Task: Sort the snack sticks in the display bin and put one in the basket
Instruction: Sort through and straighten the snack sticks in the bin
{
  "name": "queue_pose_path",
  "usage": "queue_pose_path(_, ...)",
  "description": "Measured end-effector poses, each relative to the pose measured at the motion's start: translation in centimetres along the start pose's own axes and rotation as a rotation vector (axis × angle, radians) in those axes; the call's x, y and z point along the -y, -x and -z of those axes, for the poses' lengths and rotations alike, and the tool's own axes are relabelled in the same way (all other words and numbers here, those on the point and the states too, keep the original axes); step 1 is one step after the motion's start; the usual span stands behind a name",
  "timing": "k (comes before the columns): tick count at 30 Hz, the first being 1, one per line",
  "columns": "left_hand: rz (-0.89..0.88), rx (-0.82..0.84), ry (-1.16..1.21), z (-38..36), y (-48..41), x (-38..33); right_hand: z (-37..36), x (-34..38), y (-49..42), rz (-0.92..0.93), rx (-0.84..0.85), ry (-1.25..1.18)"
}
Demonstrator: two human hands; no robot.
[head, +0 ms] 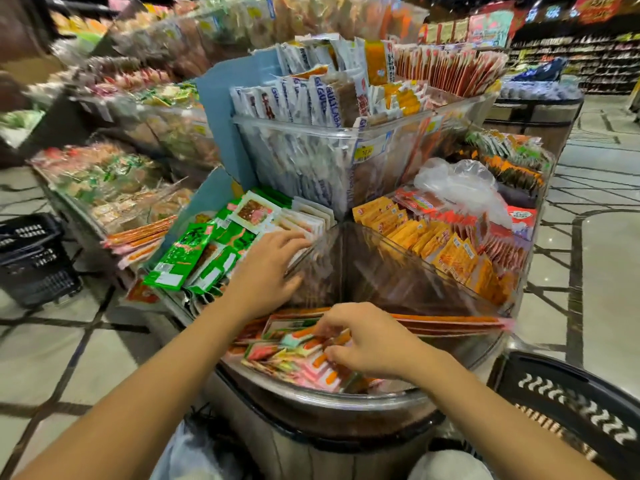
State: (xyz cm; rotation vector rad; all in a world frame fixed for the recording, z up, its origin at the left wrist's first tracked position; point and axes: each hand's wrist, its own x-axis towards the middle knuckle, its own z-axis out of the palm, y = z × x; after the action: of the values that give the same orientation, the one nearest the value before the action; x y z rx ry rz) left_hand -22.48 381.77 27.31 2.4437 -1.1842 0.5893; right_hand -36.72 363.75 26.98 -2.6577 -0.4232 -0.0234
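The snack sticks (pixel 301 344) lie in a loose heap of orange, pink and green wrappers in the front compartment of the round display bin (pixel 329 400), the one nearest me. My right hand (pixel 367 341) is down in that heap, palm down, fingers curled with the tips among the wrappers. The blur there keeps me from telling whether it has one pinched or only touches them.

My left hand (pixel 273 268) reaches further in and to the left, fingers spread and fairly straight. They rest by the top edge of the clear divider (pixel 346 265), near some white packets, and grip nothing.

That divider stands as a steep wall right behind the heap, so the compartment is hemmed in at the back. Its front is bounded by the bin's curved dark rim.

Green packets (pixel 187 258) fill the left compartment and spill over its edge. Yellow packets (pixel 446 244) crowd the right one. A clear upper tub (pixel 311 161) of white packets rises over the middle.

The basket (pixel 568 396), black with a slotted wall, sits low at my right, just beside the bin's rim with its mouth open upward. A second black basket (pixel 31 258) stands on the tiled floor (pixel 69 348) well off to the left. Open floor shows on both sides of the bin.
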Motion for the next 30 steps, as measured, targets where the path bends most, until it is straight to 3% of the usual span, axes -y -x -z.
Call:
queue_pose_path(24,0.038,-0.061,0.025,-0.59,0.20,0.09,-0.49,-0.38,0.33,-0.021,0.054,-0.091)
queue_pose_path(30,0.041,-0.059,0.025,-0.54,0.23,0.12,-0.55,-0.23,0.32,0.088,0.063,-0.103)
